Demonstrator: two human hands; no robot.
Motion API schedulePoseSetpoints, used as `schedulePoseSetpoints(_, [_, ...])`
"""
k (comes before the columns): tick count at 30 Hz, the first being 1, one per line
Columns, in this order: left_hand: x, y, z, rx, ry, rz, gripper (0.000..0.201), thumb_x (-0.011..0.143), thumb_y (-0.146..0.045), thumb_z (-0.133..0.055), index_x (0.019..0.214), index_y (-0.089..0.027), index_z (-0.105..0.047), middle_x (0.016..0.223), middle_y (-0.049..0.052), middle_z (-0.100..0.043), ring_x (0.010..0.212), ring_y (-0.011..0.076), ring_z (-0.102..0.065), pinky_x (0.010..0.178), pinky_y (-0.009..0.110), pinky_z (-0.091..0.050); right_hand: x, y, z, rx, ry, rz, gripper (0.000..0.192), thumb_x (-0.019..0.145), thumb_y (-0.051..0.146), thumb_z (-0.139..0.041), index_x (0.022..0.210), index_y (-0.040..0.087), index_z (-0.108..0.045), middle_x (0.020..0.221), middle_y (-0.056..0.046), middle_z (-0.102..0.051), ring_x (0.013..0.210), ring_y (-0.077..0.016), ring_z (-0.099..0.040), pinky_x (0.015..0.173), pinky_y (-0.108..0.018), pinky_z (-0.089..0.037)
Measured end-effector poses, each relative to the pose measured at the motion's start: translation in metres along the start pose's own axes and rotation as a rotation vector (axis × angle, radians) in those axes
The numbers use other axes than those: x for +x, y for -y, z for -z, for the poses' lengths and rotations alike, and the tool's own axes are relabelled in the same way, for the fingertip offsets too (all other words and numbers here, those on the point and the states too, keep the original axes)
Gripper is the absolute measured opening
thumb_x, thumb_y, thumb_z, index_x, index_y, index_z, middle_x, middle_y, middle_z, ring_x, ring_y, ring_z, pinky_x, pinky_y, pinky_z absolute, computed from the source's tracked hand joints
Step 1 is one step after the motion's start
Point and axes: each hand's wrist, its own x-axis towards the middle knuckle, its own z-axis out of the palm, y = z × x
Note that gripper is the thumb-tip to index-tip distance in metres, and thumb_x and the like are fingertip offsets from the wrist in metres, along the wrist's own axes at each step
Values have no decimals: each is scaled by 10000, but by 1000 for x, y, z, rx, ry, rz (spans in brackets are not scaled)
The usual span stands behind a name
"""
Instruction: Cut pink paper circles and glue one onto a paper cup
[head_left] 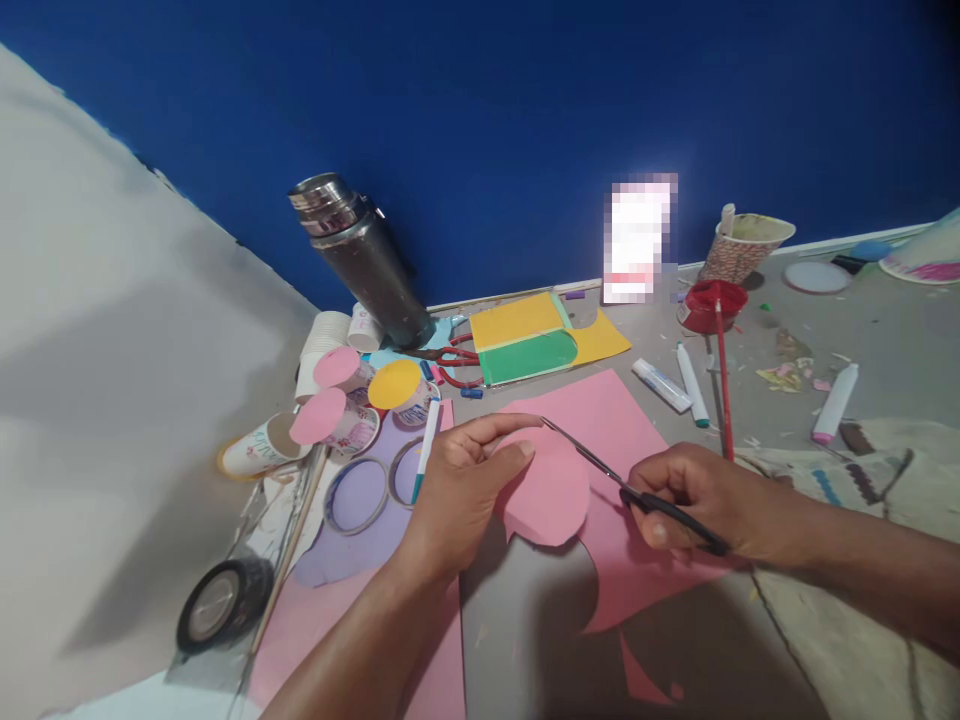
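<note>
My left hand [469,480] pinches a roughly round piece of pink paper [551,495] between thumb and fingers, its lower edge uneven with a small pointed corner. My right hand [682,500] grips black-handled scissors [600,462], whose blades reach to the top edge of the round near my left index fingertip. The blades look close together. Under both hands lies a larger pink sheet [615,410] with a curved cut-out along its lower left side. A narrow pink scrap [641,675] rests on the table below it.
At the left stand paper cups [356,425] with pink and yellow discs, a dark flask [367,260], tape rings [356,497] and black tape [217,605]. Yellow and green paper [525,350] lies behind. Markers [835,403], a glue tube [661,386] and a red container [709,305] are at right.
</note>
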Motion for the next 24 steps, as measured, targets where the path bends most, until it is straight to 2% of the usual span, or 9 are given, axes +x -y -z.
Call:
schedulePoseSetpoints(8, [-1,1,0,-23,-14,-4,264,709,-258,-814,961,-181,-807,743,28,-713,631,107,-607,592,197,-429,1,-2,1,-29,-33,25,540,625,655,-813,639,166,-587,489,-3,-605,438,-77,-439,443,-198,-302])
schedulePoseSetpoints(15, [0,0,-2,-88,-59,-13,278,690,-278,-831,941,-171,-775,730,20,-699,628,130,-629,585,220,-447,1,-9,2,-20,14,110,542,675,667,-790,672,170,-575,524,-8,-628,444,-80,-468,435,-189,-319])
schedulePoseSetpoints(24, [-1,0,-3,-104,-45,-17,276,712,-267,-822,967,-177,-767,752,19,-706,634,131,-628,592,228,-450,1,-6,1,-7,9,68,535,649,656,-809,656,178,-568,519,-7,-625,449,-95,-501,439,-195,-341])
